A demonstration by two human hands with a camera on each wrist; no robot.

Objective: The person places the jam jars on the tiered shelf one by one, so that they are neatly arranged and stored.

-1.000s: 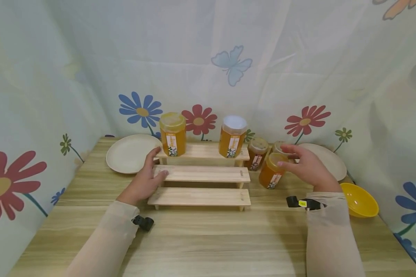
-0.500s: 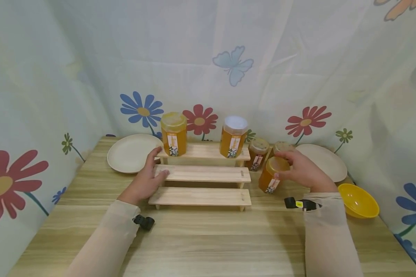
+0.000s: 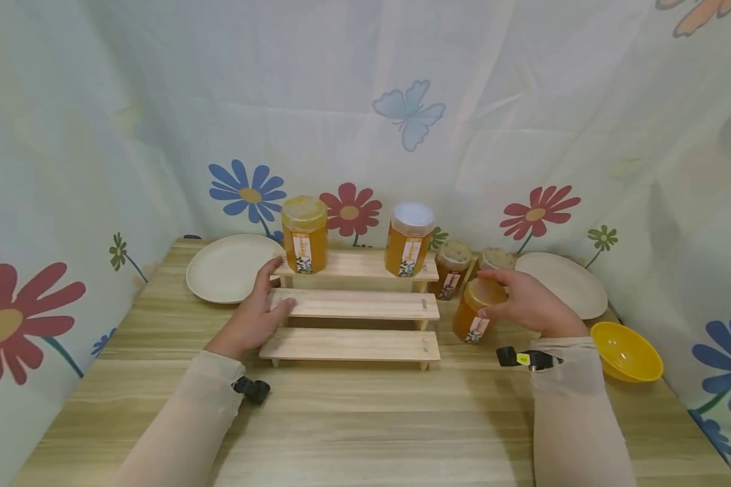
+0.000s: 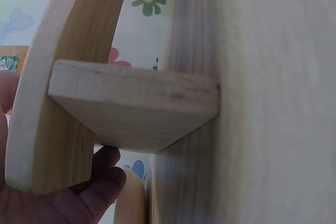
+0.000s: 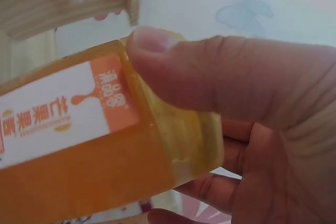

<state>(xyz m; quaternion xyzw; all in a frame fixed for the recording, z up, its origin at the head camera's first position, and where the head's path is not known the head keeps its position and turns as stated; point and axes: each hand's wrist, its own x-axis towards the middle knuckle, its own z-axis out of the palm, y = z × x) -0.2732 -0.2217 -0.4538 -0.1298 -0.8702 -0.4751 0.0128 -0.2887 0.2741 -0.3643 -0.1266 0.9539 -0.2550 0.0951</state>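
My right hand [image 3: 526, 303] pinches a jar of orange jam [image 3: 476, 318] around its yellowish lid, thumb in front. In the right wrist view the thumb presses the lid edge, above the jam jar's orange and white label [image 5: 68, 111]. The jar is upright right of a three-step wooden rack [image 3: 350, 345]. My left hand [image 3: 252, 318] grips the rack's left end, thumb on the middle step. In the left wrist view the fingers curl round a wooden board. On the top step stand a yellow-lidded jar [image 3: 304, 237] at left and a white-lidded jar [image 3: 409, 242] at right.
Two darker jars [image 3: 451, 270] stand behind the held one, the other jar [image 3: 497, 259] partly hidden by my hand. A cream plate [image 3: 231, 270] lies at left, a second plate [image 3: 566, 284] at right. A yellow bowl [image 3: 627, 353] sits near the right edge.
My right hand has moved slightly left and down and its fingers have come round the jam jar's lid. The jar has shifted a little towards me. My left hand stays on the rack.
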